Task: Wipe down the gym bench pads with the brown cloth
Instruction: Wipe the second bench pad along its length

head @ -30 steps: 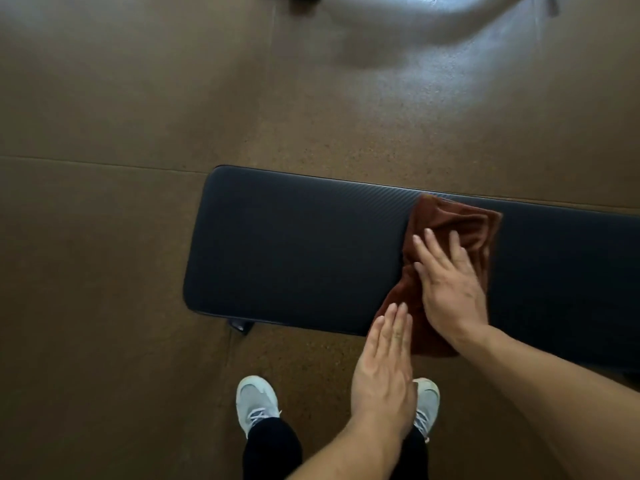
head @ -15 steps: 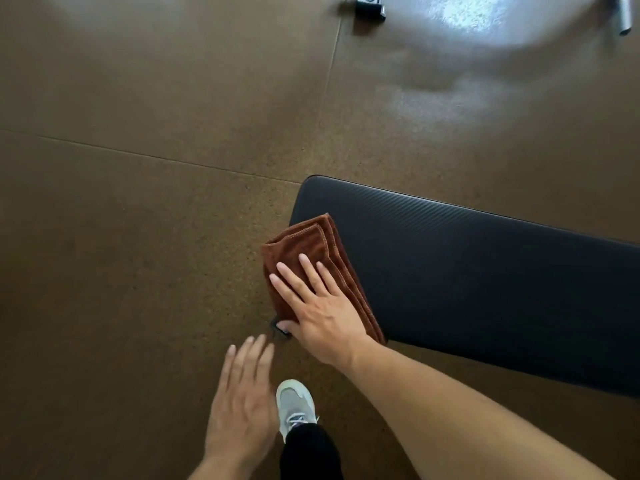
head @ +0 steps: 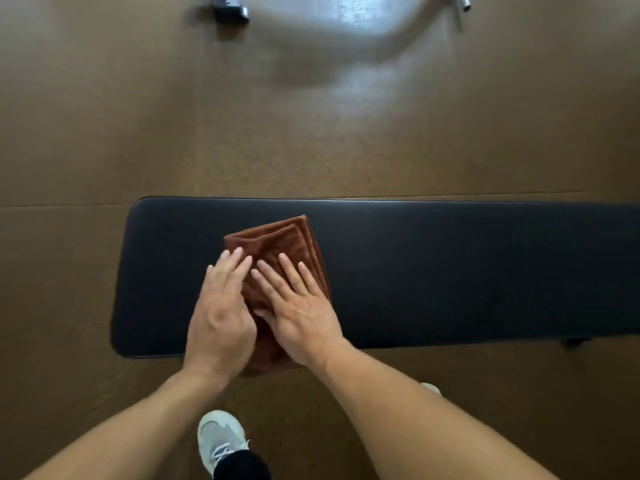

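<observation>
Nearest the camera, a grey-white shoe (head: 221, 441) stands on the brown floor (head: 104, 133), with a dark trouser leg above it; a second shoe tip (head: 431, 388) shows just past the right forearm. Both bare forearms reach forward to the bench.

The left hand (head: 221, 317) lies palm down on the left side of the brown cloth (head: 287, 244), fingers extended and close together, not gripping. The right hand (head: 298, 306) lies flat beside it on the cloth's right side, fingers spread wide, pressing down rather than grasping. The two hands touch or nearly touch at the thumbs; which cannot be determined.

The cloth is folded in layers and rests on the black bench pad (head: 450, 271), near the pad's left end. Its near edge hangs over the pad's front edge, under the wrists. The pad runs left to right and leaves view at the right.

Beyond the bench, the floor shows a bright glare patch. At the top edge sit a metal fitting (head: 230, 8) and a metal tube end (head: 464, 3).
</observation>
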`<state>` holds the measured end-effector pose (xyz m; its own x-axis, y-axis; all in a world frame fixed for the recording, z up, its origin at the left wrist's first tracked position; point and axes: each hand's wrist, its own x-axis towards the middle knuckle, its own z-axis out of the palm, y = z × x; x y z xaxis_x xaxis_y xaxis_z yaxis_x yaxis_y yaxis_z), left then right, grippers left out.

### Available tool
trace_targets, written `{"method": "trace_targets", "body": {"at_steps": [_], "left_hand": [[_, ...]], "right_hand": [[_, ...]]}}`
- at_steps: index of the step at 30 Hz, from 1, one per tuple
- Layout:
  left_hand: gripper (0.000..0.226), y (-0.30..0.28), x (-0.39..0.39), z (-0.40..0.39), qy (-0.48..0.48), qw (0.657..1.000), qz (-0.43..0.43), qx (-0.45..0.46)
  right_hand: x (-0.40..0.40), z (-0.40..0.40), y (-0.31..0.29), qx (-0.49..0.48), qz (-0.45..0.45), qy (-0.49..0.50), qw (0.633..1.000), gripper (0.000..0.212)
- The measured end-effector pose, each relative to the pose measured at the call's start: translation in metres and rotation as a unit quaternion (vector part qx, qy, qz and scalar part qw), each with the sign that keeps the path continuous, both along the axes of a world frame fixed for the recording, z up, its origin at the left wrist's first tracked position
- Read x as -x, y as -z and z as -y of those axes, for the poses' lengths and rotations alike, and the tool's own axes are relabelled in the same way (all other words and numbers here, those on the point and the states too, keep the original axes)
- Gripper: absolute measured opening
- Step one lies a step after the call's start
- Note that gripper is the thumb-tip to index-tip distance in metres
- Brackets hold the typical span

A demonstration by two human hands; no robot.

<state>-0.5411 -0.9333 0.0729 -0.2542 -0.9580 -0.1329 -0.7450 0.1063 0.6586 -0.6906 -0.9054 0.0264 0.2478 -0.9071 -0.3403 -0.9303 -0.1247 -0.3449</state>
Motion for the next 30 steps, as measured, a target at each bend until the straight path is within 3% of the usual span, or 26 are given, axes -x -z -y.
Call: {"method": "trace_targets", "body": {"at_steps": [7, 10, 15, 21, 25, 30], "left_hand": [[0.057, 0.009, 0.163, -0.066, 0.147, 0.988, -0.027, 0.026], [0.063, 0.019, 0.228, -0.108, 0.278, 0.96, 0.02, 0.006], [0.062, 0.023, 0.312, -0.143, 0.336, 0.939, 0.074, 0.008], [0.07, 0.016, 0.3, -0.159, 0.236, 0.97, 0.059, 0.009], [0.075, 0.019, 0.22, -0.146, 0.193, 0.981, 0.019, 0.012], [0.062, 0.018, 0.101, -0.118, 0.07, 0.997, 0.012, 0.007]], "right_hand": [[0.221, -0.024, -0.002, -0.002, -0.064, 0.177, 0.982, 0.064], [0.309, -0.04, -0.009, -0.024, -0.084, 0.244, 0.966, 0.063], [0.405, -0.063, -0.018, -0.062, -0.096, 0.305, 0.945, 0.064], [0.378, -0.052, -0.019, -0.04, -0.04, 0.304, 0.951, 0.06], [0.32, -0.027, -0.021, -0.035, -0.043, 0.255, 0.965, 0.059], [0.218, -0.001, -0.02, -0.02, -0.027, 0.129, 0.991, 0.057]]}}
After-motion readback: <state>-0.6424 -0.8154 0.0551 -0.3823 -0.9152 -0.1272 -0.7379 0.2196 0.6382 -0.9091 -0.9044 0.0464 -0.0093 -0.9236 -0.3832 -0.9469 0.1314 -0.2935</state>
